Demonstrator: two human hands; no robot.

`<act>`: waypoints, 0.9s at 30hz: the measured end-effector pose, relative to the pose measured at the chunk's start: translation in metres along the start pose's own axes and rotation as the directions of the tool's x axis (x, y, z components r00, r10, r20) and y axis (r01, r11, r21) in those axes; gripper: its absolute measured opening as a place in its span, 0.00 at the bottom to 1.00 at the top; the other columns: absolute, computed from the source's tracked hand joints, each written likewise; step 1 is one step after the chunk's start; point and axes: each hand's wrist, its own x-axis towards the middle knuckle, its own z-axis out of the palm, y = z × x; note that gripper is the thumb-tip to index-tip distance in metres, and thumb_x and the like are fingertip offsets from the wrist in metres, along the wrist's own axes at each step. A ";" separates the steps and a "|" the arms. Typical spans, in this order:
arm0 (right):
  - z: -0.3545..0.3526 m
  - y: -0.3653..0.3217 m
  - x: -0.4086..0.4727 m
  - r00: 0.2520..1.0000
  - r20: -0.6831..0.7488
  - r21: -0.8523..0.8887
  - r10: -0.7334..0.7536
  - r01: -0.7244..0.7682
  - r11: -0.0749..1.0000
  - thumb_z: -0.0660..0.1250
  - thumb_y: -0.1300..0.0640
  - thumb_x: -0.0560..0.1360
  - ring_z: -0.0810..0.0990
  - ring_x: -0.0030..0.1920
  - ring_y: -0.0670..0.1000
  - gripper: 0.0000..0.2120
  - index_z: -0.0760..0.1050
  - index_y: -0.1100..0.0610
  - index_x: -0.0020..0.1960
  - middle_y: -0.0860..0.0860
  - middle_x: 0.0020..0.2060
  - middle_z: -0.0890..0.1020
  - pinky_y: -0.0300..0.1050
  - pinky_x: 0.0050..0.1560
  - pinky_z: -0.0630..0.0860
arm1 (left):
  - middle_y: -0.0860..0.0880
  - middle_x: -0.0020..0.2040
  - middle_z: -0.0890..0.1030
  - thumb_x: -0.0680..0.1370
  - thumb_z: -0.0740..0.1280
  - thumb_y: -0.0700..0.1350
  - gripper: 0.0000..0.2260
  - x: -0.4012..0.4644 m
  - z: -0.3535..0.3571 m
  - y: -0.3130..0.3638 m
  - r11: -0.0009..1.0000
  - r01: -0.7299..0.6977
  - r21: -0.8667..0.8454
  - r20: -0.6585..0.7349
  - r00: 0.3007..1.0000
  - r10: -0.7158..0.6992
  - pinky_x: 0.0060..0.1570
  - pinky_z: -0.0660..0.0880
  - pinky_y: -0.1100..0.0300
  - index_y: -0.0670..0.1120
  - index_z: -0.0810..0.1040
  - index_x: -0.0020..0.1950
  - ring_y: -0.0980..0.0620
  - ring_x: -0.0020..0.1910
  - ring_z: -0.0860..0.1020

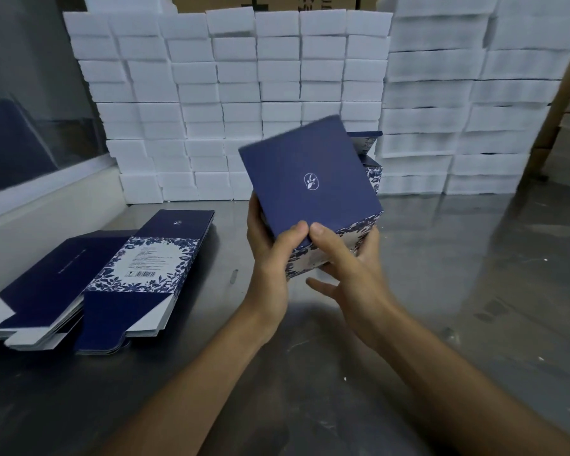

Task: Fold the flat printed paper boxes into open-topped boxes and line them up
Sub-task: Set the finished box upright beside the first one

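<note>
A navy box [310, 179] with a small white emblem and blue floral sides is held up above the steel table [474, 274], its plain navy face turned toward me. My left hand [270, 251] grips its left lower edge, thumb on the navy face. My right hand [346, 261] grips the lower right corner, thumb on the face and fingers under the floral side. To the left lie two stacks of flat printed boxes [139, 271], one fanned and overlapping the other. Behind the held box a folded box [372, 159] stands partly hidden.
A wall of stacked white foam blocks [231, 93] lines the back of the table, with taller foam stacks [458, 110] at the right. A glass partition with a white sill [30, 199] runs along the left. Brown cartons [566, 110] stand at the far right.
</note>
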 end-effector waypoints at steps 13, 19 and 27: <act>-0.003 -0.003 0.006 0.989 -0.081 0.091 0.124 -0.117 0.989 0.72 0.33 0.55 0.83 0.55 0.51 0.32 0.75 0.42 0.58 0.37 0.45 0.85 0.50 0.54 0.76 | 0.49 0.65 0.79 0.71 0.64 0.45 0.30 0.001 -0.008 0.006 0.980 -0.157 0.126 -0.015 0.987 0.160 0.53 0.80 0.54 0.51 0.65 0.74 0.49 0.60 0.80; -0.005 -0.005 0.005 0.967 -0.082 0.100 0.240 -0.231 0.968 0.67 0.30 0.62 0.81 0.59 0.53 0.31 0.75 0.41 0.62 0.43 0.59 0.81 0.56 0.55 0.76 | 0.50 0.66 0.78 0.73 0.64 0.45 0.29 0.004 -0.013 0.008 0.979 -0.166 0.120 -0.014 0.986 0.169 0.54 0.80 0.54 0.51 0.66 0.75 0.51 0.61 0.80; -0.016 -0.015 0.011 0.950 0.042 0.054 0.310 -0.312 0.949 0.69 0.27 0.62 0.74 0.67 0.51 0.36 0.74 0.39 0.67 0.45 0.66 0.78 0.68 0.71 0.61 | 0.50 0.57 0.84 0.71 0.66 0.52 0.20 0.010 -0.027 0.016 0.990 -0.084 0.112 -0.136 0.986 0.099 0.55 0.77 0.48 0.52 0.78 0.62 0.50 0.55 0.82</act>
